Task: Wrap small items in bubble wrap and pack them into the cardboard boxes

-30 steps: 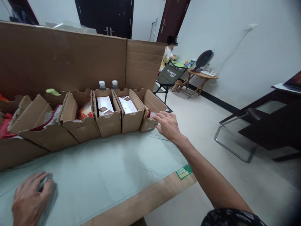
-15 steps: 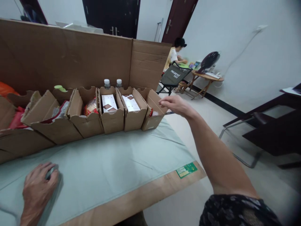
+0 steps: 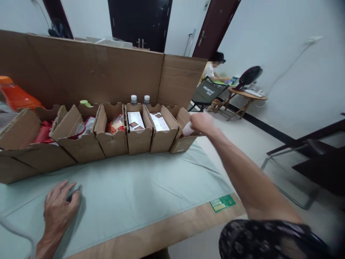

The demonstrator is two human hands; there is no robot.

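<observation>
My right hand point(image 3: 202, 123) is closed at the rightmost cardboard box point(image 3: 180, 145), its fingers around a whitish, rounded item point(image 3: 187, 129). The item stands half out of the box; its kind I cannot make out. My left hand point(image 3: 60, 205) rests palm down on the pale green cloth point(image 3: 121, 183), fingers spread, with a dark patch between thumb and forefinger. Beside the right-hand box, two boxes hold white cartons with brown squares, one carton point(image 3: 136, 121) and another carton point(image 3: 159, 121). A red and clear packet point(image 3: 116, 124) lies in the box left of them.
A tall cardboard screen point(image 3: 94, 72) stands behind the boxes. An orange bottle point(image 3: 18, 95) leans at the left; two white-capped bottles point(image 3: 133, 100) stand behind the boxes. A grey cable point(image 3: 18, 232) crosses the cloth. Beyond, a person point(image 3: 212, 70) sits near a folding chair point(image 3: 208, 91).
My right hand has closed on the whitish item at the rightmost box, and the item now shows higher. The view has shifted left and slightly up. My left hand stays on the cloth.
</observation>
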